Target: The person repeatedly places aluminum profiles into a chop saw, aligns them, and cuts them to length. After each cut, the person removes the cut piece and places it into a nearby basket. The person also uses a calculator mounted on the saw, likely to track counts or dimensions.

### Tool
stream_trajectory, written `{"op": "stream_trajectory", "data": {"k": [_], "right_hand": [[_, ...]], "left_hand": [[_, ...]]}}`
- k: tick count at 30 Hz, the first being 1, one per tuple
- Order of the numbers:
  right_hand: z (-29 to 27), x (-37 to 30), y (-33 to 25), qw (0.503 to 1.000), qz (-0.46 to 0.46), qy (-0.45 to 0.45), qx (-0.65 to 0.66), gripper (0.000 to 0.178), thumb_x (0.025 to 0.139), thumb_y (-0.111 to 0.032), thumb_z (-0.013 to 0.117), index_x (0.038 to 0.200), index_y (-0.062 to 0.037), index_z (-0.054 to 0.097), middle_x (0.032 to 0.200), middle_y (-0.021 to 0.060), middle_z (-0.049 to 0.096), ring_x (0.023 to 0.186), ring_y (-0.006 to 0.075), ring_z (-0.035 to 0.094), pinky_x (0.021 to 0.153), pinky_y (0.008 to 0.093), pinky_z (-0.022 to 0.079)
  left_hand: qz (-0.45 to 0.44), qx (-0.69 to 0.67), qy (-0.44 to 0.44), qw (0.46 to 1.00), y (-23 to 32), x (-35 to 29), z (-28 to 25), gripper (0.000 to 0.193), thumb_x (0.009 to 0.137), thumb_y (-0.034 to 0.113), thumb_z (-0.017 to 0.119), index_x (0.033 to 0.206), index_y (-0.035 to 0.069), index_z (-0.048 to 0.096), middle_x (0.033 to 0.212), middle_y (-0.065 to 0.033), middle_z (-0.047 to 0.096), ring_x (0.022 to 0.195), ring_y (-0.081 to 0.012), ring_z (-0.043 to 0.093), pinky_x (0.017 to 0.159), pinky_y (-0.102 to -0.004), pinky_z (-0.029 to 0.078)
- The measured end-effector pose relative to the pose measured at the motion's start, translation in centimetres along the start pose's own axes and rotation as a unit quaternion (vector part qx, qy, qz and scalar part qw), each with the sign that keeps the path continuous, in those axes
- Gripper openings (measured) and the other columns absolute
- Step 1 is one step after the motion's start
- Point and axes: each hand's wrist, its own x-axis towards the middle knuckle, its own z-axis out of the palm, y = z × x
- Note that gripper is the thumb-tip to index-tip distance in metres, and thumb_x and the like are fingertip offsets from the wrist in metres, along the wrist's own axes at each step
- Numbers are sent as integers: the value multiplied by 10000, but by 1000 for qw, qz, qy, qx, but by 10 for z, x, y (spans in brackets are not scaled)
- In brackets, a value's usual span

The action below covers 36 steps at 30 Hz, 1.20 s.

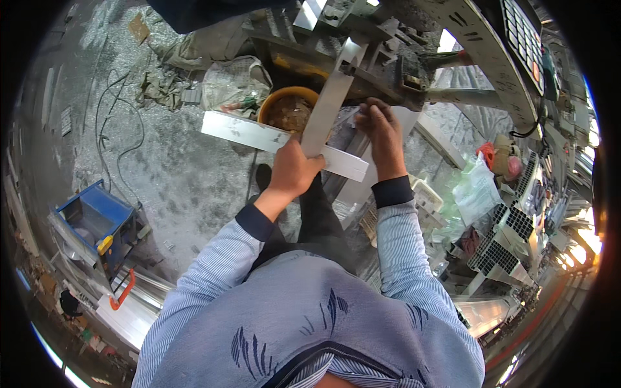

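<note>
My left hand (292, 169) is closed round the near end of a silvery metal profile (330, 107), which points away from me and tilts slightly right. The profile's far end, with a small dark cutout, reaches the machine. Beneath that hand a flat, pale metal bar (242, 129) runs crosswise, its right end sticking out past my fingers. Whether the two pieces are joined, I cannot tell. My right hand (384, 141) is raised just right of the profile, apart from it, with the fingers curled together; anything inside them is hidden.
Behind the profile stands a dark machine (381, 90) with metal scraps on it. A yellow-rimmed bucket (264, 111) sits beside a whitish sack (236, 84). At left is a blue bin frame (97, 207) near a cable (97, 129). Black plastic crates (491, 252) and clear plastic sheeting (475, 187) lie right.
</note>
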Motion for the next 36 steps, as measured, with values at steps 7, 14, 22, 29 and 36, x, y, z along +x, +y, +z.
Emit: {"op": "stream_trajectory", "data": {"k": [7,14,22,29,36], "right_hand": [[-62,35,-56,802,-284,149,-504,480,908,-179,704,1362,-57,607,972,135,754,895,294,732,813,402,571],[-48,38,-68,699,-252,171,-647,589,876,-202,698,1447,-186,554,956,124,759,884,355,731,782,479,571],[-44,36,-72,555,-208,130,-795,606,917,-203,621,1505,-192,476,921,145,738,800,379,731,682,517,555],[-35,22,-83,534,-230,114,-805,628,906,-199,643,1506,-140,465,917,128,734,824,349,731,682,483,554],[8,3,-33,891,-183,-24,-415,717,869,-186,790,1481,-18,454,1054,100,740,914,185,703,797,331,570]], "left_hand": [[-6,5,-6,1000,-2,1,1,489,762,216,750,1142,-71,638,984,-300,720,970,-474,696,848,-480,556],[-21,-2,-6,1000,2,-1,2,532,768,225,745,1192,-67,613,1011,-305,713,987,-475,690,867,-485,549],[-25,16,0,1000,1,-1,3,477,776,237,744,1132,-56,624,992,-313,708,982,-484,684,864,-504,551],[-39,22,11,999,1,-1,5,466,780,240,741,1104,-71,615,954,-311,708,953,-495,681,855,-515,550],[-51,3,-14,999,5,-2,-1,476,773,249,750,1098,-67,605,942,-312,706,950,-505,677,848,-520,542]]}}
